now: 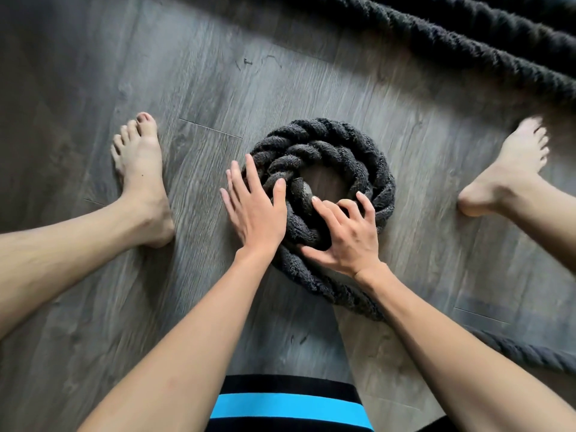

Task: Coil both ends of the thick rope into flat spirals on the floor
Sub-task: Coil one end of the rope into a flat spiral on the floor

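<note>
Rope (352,141): loose turns flat on floor (218,88) between bare feet (140,169), centre gap open. Left hand (252,207) flat, fingers straight, bracing outer turn so coil holds shape. Right hand (346,238) clawed over near turns, grasping them, likely to tighten spiral. Spare length runs off rightward.

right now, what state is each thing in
rope coil: about two turns, flat on the floor, gap in the middle
rope end: tucked inside the coil
left hand: fingers straight, pressing the coil's left side
right hand: fingers bent on the near turn, grip unclear
loose rope: uncoiled, lying along the floor
</note>
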